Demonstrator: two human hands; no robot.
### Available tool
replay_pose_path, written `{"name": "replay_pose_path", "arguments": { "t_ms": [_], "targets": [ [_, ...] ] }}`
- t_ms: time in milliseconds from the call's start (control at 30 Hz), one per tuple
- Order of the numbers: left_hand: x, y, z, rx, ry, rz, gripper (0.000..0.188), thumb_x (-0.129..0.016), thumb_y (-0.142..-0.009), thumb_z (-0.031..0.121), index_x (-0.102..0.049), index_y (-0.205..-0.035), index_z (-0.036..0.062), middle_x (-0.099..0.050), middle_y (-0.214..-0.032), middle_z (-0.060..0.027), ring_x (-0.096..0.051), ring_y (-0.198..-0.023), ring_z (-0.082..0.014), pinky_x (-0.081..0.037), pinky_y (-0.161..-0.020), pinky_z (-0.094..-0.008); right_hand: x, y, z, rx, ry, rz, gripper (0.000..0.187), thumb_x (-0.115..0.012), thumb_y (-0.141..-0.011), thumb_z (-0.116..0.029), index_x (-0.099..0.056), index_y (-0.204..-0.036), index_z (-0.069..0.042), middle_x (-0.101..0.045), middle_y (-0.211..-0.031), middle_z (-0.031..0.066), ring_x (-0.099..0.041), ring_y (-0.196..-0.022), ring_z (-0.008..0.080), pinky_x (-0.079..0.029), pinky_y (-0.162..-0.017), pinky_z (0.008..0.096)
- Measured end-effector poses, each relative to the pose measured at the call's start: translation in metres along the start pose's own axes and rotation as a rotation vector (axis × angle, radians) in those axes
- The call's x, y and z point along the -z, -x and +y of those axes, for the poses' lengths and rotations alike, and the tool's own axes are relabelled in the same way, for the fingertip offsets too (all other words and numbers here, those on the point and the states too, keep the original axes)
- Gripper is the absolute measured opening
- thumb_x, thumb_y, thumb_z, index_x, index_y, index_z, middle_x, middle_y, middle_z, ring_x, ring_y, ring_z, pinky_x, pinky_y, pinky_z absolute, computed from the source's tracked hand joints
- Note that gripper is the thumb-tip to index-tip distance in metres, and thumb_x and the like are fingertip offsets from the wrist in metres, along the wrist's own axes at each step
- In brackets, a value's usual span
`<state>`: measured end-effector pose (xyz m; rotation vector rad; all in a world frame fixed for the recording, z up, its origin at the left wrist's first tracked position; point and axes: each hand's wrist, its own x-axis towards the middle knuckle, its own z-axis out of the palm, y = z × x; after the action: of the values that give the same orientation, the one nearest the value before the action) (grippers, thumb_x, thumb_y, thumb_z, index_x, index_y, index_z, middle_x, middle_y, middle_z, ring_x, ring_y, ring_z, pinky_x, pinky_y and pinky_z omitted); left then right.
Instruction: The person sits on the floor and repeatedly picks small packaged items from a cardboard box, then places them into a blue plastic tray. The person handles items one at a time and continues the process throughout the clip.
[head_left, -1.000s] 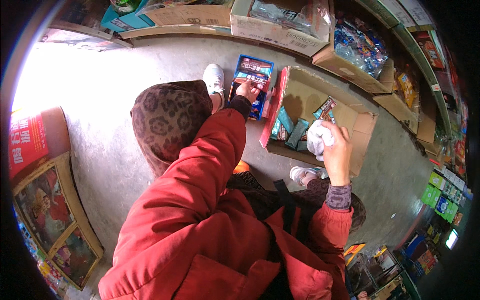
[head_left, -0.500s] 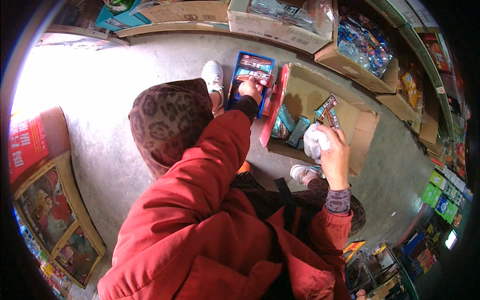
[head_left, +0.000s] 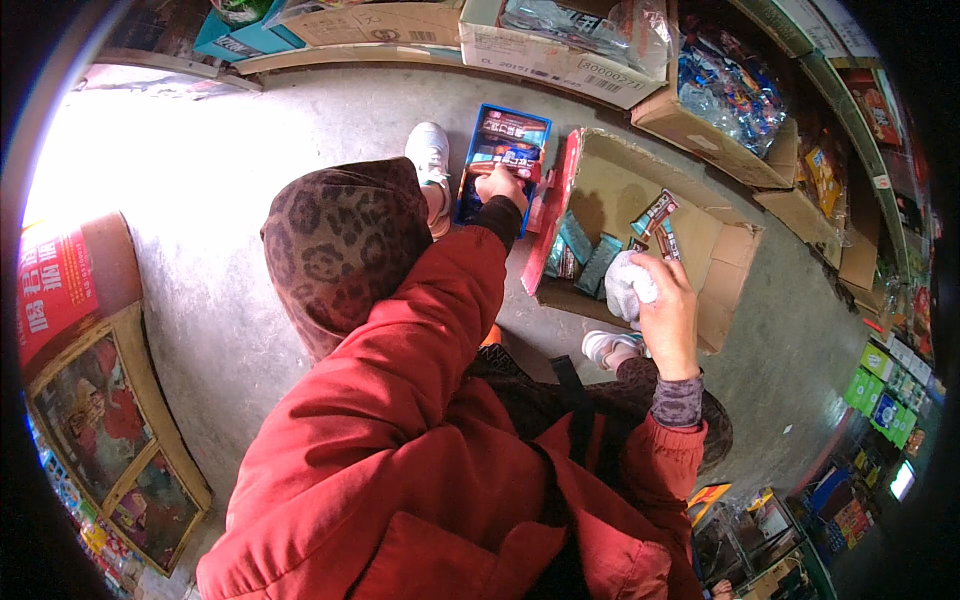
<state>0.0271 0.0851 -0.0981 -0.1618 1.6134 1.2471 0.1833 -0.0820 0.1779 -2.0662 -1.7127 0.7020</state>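
Observation:
My left hand (head_left: 502,187) reaches into a narrow blue box (head_left: 460,200) on the floor. Its fingers are closed at the edge of a brown-and-red wrapped snack bar (head_left: 512,160); the fingertips are partly hidden. Another wrapped bar (head_left: 515,125) lies at the far end of that box. My right hand (head_left: 668,312) is closed around a crumpled white-grey cloth (head_left: 624,288), held above the near side of an open cardboard carton (head_left: 735,265). Inside the carton lie several loose bars in blue and brown wrappers, among them a blue-wrapped bar (head_left: 600,262).
White shoes (head_left: 428,150) stand beside the blue box and at the carton's near edge. Along the far side are a white carton (head_left: 560,62) and a brown carton (head_left: 690,130) filled with wrapped goods. A wood-framed glass case (head_left: 125,420) stands at the left.
My left hand has sunk slightly lower in the blue box, and the bar at its fingers has shifted with it. My right hand stays in place with the cloth.

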Motion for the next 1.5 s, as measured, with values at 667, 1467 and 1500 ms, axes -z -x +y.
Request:
{"name": "replay_pose_path", "arguments": {
  "t_ms": [667, 1467, 1500],
  "targets": [
    [0.007, 0.002, -0.005, -0.502, -0.371, 0.002, 0.030, -0.069, -0.085, 0.016, -0.058, -0.107, -0.0013, -0.069, -0.099, -0.0150, -0.066, -0.088, -0.0261, -0.051, -0.085, -0.0387, 0.000, -0.002, -0.003, -0.003, 0.003, -0.050, 0.048, -0.058, -0.072, 0.017, -0.067, -0.113, -0.006, -0.064, -0.108, 0.0147, -0.066, -0.100, 0.0354, -0.053, -0.084, 0.0386],
    [0.007, -0.036, -0.026, -0.187, -0.159, -0.204, 0.021, -0.069, -0.087, 0.010, -0.056, -0.101, 0.0017, -0.064, -0.085, -0.0073, -0.058, -0.061, -0.0161, -0.048, -0.050, -0.0321, -0.001, 0.001, -0.001, -0.008, 0.000, -0.082, 0.051, -0.055, -0.070, 0.018, -0.066, -0.113, -0.007, -0.064, -0.107, 0.0147, -0.064, -0.101, 0.0365, -0.052, -0.086, 0.0398],
    [0.008, -0.036, -0.026, -0.166, -0.148, -0.218, 0.021, -0.069, -0.087, 0.010, -0.056, -0.102, 0.0024, -0.063, -0.085, -0.0072, -0.058, -0.061, -0.0157, -0.048, -0.050, -0.0316, -0.001, 0.001, -0.001, -0.006, -0.006, -0.080, 0.050, -0.055, -0.070, 0.018, -0.066, -0.113, -0.007, -0.064, -0.107, 0.0148, -0.064, -0.101, 0.0365, -0.052, -0.086, 0.0397]
  ]
}}
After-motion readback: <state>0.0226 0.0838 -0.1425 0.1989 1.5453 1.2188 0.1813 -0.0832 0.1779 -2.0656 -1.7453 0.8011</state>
